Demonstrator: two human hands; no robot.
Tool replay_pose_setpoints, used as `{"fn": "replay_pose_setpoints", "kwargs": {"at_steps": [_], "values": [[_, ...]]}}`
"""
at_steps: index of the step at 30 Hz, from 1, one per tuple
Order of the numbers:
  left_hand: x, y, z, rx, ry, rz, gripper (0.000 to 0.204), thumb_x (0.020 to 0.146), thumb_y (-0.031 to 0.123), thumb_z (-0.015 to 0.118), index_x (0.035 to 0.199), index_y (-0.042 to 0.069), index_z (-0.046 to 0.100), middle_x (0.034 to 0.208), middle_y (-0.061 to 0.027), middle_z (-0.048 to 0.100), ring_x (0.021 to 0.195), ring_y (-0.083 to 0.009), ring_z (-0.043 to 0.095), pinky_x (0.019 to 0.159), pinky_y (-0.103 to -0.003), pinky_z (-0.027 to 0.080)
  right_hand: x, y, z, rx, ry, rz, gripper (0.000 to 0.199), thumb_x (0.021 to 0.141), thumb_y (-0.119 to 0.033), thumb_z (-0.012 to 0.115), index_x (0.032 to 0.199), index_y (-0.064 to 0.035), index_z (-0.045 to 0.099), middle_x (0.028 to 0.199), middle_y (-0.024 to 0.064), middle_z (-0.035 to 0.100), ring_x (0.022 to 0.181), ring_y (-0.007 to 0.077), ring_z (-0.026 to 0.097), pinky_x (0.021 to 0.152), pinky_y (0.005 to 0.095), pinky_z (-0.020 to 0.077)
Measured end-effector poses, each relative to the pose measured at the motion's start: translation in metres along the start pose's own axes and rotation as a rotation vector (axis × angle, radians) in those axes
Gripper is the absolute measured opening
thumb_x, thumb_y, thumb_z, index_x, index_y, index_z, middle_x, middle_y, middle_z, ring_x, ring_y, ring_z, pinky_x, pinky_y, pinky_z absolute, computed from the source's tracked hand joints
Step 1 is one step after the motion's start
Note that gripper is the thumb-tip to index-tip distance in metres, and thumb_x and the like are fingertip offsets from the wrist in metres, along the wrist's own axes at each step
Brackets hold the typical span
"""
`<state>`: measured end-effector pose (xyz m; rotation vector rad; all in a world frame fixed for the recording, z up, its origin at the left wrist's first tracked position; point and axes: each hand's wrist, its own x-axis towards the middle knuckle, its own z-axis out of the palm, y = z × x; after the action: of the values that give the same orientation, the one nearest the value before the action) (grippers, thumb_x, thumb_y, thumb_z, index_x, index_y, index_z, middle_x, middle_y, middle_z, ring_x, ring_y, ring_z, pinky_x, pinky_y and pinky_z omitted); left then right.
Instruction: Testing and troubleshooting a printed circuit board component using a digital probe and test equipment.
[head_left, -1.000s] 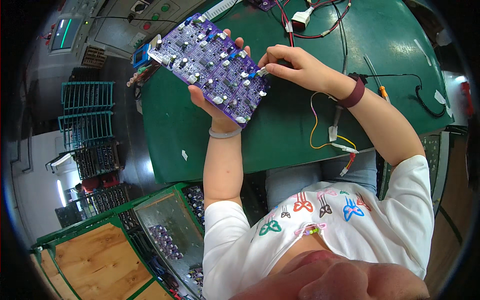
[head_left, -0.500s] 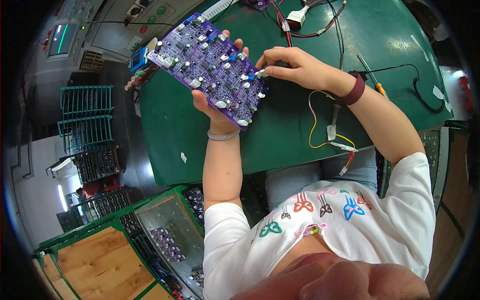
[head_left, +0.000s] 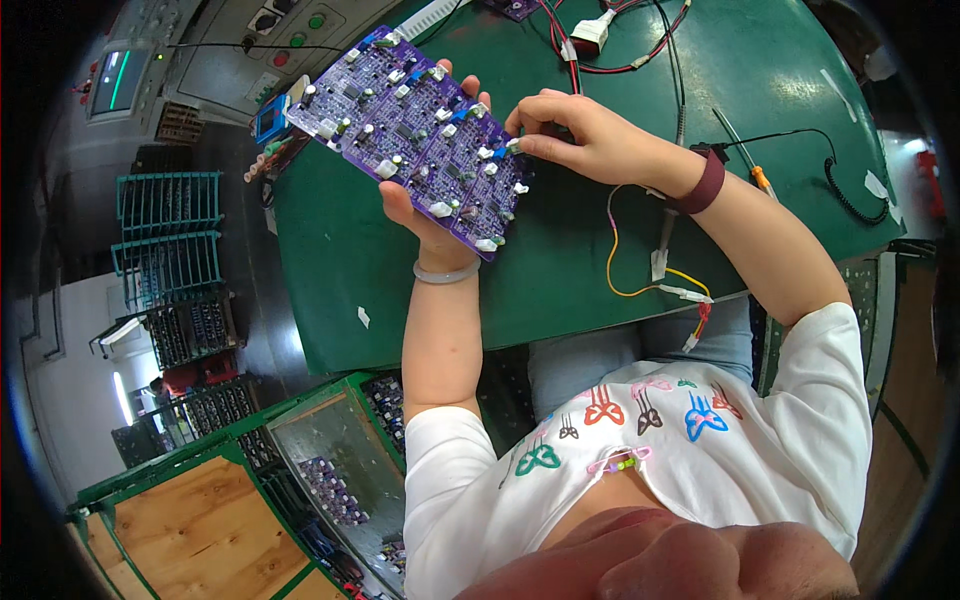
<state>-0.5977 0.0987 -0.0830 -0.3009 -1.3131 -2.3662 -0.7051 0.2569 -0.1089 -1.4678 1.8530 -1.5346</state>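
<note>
A purple circuit board, crowded with small white, blue and dark components, is held tilted above the green table. My left hand grips it from below, with the thumb at the near edge and fingertips showing past the far edge; the palm is hidden under the board. At the board's right edge, my right hand is closed in a pinch. Thumb and index finger meet at a small white component, which they partly cover. A dark red wrist strap circles my right wrist.
On the green table lie a yellow wire lead with white connectors, a screwdriver, a coiled black cord and red-black cables with a white plug. Racks of boards stand at left, beside a wooden panel.
The board and my left hand have shifted slightly left. My right hand's fingertips have moved a little left with it, still pinched at the same edge.
</note>
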Motion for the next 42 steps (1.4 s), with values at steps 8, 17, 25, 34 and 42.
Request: {"fn": "replay_pose_setpoints", "kwargs": {"at_steps": [8,17,25,34,42], "values": [[0.000,0.011,-0.030,0.071,-0.022,-0.097,0.106,0.081,0.072,0.065,0.152,0.003,0.029,0.147,-0.0174,0.045,0.127,-0.0319,0.055,0.106,-0.043,0.050,-0.010,-0.040,-0.052,-0.405,0.076,-0.313,0.035,0.080,-0.023,0.081,0.109,-0.0092,0.068,0.102,0.0074,0.062,0.101,0.0270,0.059,0.078,0.0347,0.0489],[0.002,0.009,-0.035,0.079,0.039,-0.025,0.090,0.088,0.063,0.064,0.148,0.002,0.037,0.142,-0.0176,0.051,0.131,-0.0315,0.053,0.105,-0.041,0.051,-0.024,-0.038,-0.045,0.001,-0.570,0.067,0.016,0.076,0.000,0.078,0.091,0.0003,0.074,0.084,0.0074,0.066,0.075,0.0184,0.066,0.065,0.0292,0.0527],[0.006,0.009,-0.040,-0.008,0.100,0.052,0.066,0.090,0.051,0.071,0.137,0.012,0.047,0.124,-0.0131,0.062,0.109,-0.0192,0.063,0.080,-0.036,0.060,-0.019,-0.016,-0.046,-0.011,0.166,0.130,0.028,0.087,0.007,0.064,0.111,-0.0040,0.072,0.108,0.0052,0.066,0.081,0.0063,0.063,0.071,0.0236,0.0520],[0.002,0.008,-0.051,0.162,0.072,0.035,0.071,0.093,0.054,0.064,0.144,0.010,0.044,0.134,-0.0173,0.060,0.107,-0.0172,0.065,0.085,-0.036,0.060,-0.024,-0.048,0.018,-0.561,-0.209,-0.460,0.028,0.073,-0.020,0.082,0.098,-0.0107,0.072,0.100,0.0035,0.064,0.097,0.0259,0.061,0.097,0.0419,0.0452],[0.000,0.019,-0.023,0.068,0.165,-0.036,0.083,0.084,0.048,0.078,0.145,0.010,0.037,0.125,-0.0053,0.055,0.111,-0.0181,0.058,0.095,-0.035,0.051,-0.027,-0.047,0.020,-0.553,-0.061,-0.449,0.016,0.078,-0.016,0.079,0.089,-0.0097,0.069,0.084,0.0020,0.061,0.087,0.0233,0.059,0.092,0.0412,0.0455]]}}
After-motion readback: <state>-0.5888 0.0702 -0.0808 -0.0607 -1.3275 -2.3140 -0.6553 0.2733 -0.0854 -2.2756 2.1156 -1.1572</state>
